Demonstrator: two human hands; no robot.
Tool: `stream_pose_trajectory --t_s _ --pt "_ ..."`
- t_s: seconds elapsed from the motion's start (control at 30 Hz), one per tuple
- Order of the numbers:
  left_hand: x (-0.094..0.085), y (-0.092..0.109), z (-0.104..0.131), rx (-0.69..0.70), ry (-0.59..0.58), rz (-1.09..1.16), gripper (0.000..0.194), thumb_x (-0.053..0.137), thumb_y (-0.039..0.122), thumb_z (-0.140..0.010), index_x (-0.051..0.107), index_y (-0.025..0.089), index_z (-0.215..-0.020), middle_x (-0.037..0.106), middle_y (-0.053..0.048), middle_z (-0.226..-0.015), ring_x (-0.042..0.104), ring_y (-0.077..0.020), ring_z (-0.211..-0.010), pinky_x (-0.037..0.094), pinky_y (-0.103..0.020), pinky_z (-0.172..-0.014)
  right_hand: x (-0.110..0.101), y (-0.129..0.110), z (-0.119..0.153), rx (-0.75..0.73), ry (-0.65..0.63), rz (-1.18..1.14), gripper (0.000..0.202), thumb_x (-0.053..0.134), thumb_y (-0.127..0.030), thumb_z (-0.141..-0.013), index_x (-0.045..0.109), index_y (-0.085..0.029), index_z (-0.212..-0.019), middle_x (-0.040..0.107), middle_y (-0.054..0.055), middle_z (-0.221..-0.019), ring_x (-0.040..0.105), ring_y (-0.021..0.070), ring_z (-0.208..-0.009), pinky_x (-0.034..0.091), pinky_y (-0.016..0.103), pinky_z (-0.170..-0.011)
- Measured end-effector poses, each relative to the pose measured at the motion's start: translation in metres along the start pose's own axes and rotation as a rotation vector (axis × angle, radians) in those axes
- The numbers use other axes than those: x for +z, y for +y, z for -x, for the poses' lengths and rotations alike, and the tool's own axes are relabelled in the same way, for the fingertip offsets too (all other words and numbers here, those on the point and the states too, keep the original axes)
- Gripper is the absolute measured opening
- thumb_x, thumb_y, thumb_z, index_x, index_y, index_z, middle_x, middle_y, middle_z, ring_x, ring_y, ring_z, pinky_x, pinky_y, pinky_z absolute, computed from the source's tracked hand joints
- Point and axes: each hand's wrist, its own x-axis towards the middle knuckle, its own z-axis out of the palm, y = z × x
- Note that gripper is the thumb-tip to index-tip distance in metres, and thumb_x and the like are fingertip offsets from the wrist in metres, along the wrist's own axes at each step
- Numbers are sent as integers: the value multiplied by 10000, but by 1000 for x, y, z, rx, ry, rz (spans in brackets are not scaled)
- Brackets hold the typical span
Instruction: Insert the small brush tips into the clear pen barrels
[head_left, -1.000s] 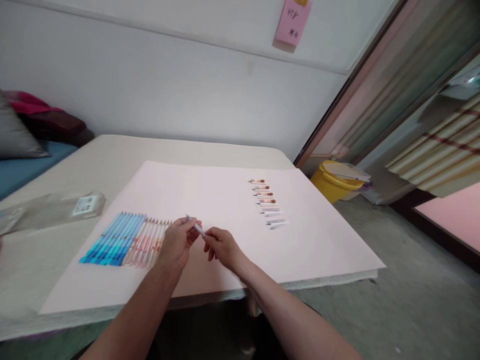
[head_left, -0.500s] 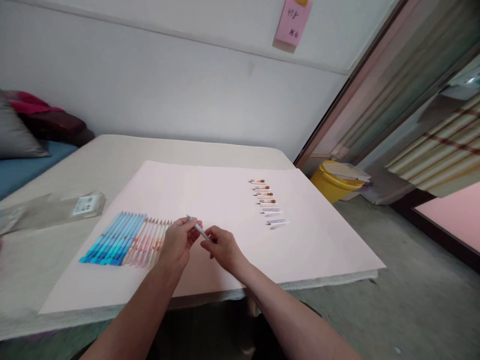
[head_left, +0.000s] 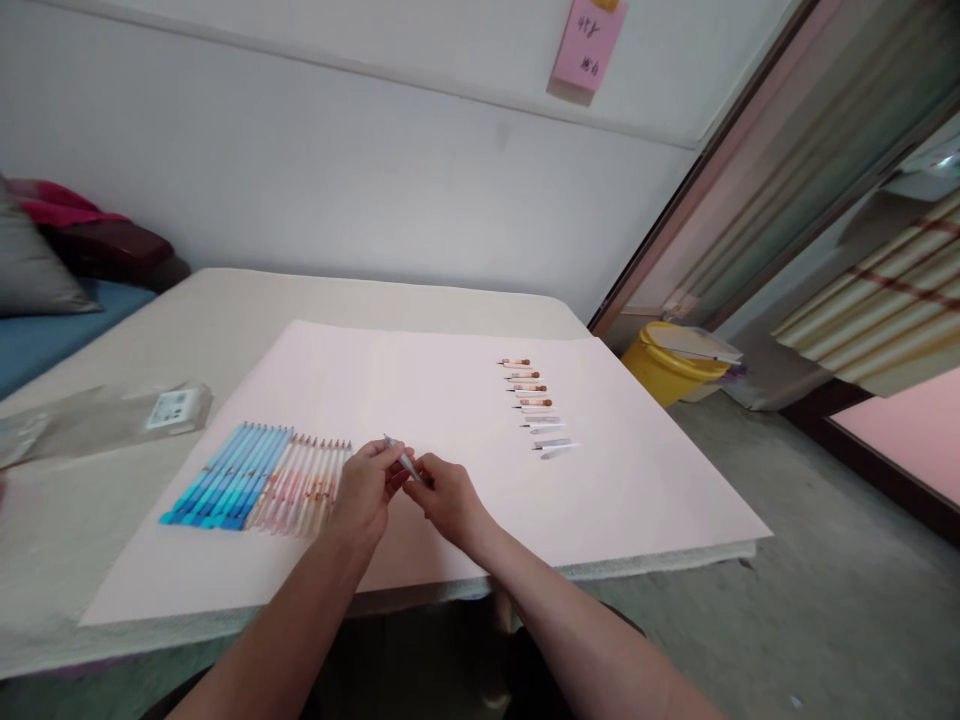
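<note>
Over the front middle of the pink sheet, my left hand [head_left: 366, 492] is closed on the upper part of a slim, pale pen [head_left: 407, 463]. Its narrow tip points up and to the left. My right hand [head_left: 452, 502] grips the lower end of the same pen, and its fingers touch or nearly touch those of the left. Much of the pen is hidden by fingers. Just left of my left hand lies a row of pale pens [head_left: 300, 480] with pink and orange patterns, and beside them a row of blue pens [head_left: 225, 478].
On the pink sheet [head_left: 637, 480], a column of small pen parts [head_left: 534, 403] lies to the right, some brown-ended, others greyish. A clear plastic bag [head_left: 105, 425] is at the left on the cream table cover [head_left: 247, 300]. A yellow bin [head_left: 667, 365] stands beyond the table's right side.
My left hand has shifted slightly right, closer to my right hand. Less of the pen shows between them, and more of the pale pens is uncovered.
</note>
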Motion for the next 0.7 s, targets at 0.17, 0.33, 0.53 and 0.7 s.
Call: stream_pose_trajectory --t_s 0.17,0.33,0.53,0.7 --pt "-2 -1 -1 6 -18 7 174 683 203 -630 568 123 -733 622 -54 -712 596 -127 -621 486 -265 -610 0 -1 1 -13 10 36 64 560 -266 -782 572 -213 -817 589 -20 -651 528 114 -569 320 205 -516" --pt "-1 0 -1 0 -12 4 183 689 201 -621 571 122 -736 625 -57 -716 596 -129 -626 481 -253 -587 1 -2 3 -25 30 81 86 554 -284 -787 565 -208 -824 593 -13 -648 501 117 -567 301 213 -524" --pt "-1 -1 -1 0 -17 2 175 687 201 -630 574 121 -736 620 -59 -723 593 -125 -632 478 -251 -595 3 -1 2 -36 18 96 87 533 -282 -793 561 -209 -830 590 -9 -651 489 119 -559 274 221 -520" --pt "-3 -3 -2 -23 -20 -17 185 694 209 -626 576 122 -739 609 -45 -721 585 -113 -636 468 -236 -590 4 2 1 -55 -41 179 108 521 -282 -789 567 -212 -858 577 -7 -633 463 124 -533 239 234 -503"
